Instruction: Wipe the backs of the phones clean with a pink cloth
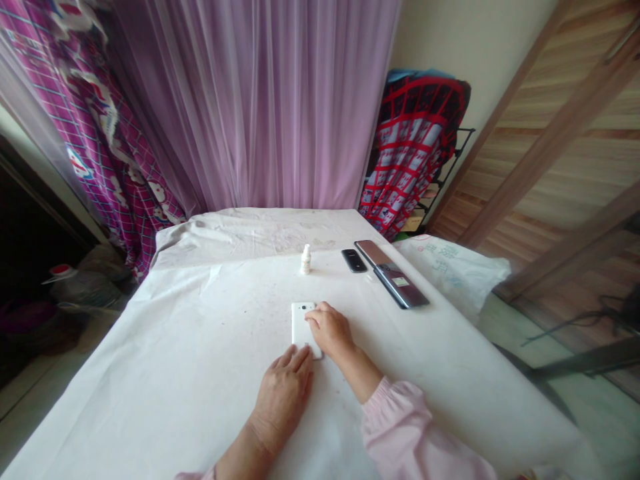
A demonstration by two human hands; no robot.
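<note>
Two bare hands meet at a white rectangular phone lying on a table draped in white cloth.

Head view: the white rectangular phone (301,323) lies flat, back side up, near the middle of the white-draped table (165,373), just in front of the person. The right hand (331,331), in a pink cuffed sleeve (400,417), rests over the phone's right edge with its fingers curled and the fingertips on the back; whether they actually grip the edge cannot be told. The left hand (283,393) lies palm down and spread flat on the cloth, holding nothing, its fingertips at the phone's near end. Farther back stand a small white dropper bottle (305,259), a small black oval phone (354,260) and two long dark slab phones (395,277) lying end to end near the right edge. A sheer purple curtain (250,107) hangs behind the table.
</note>
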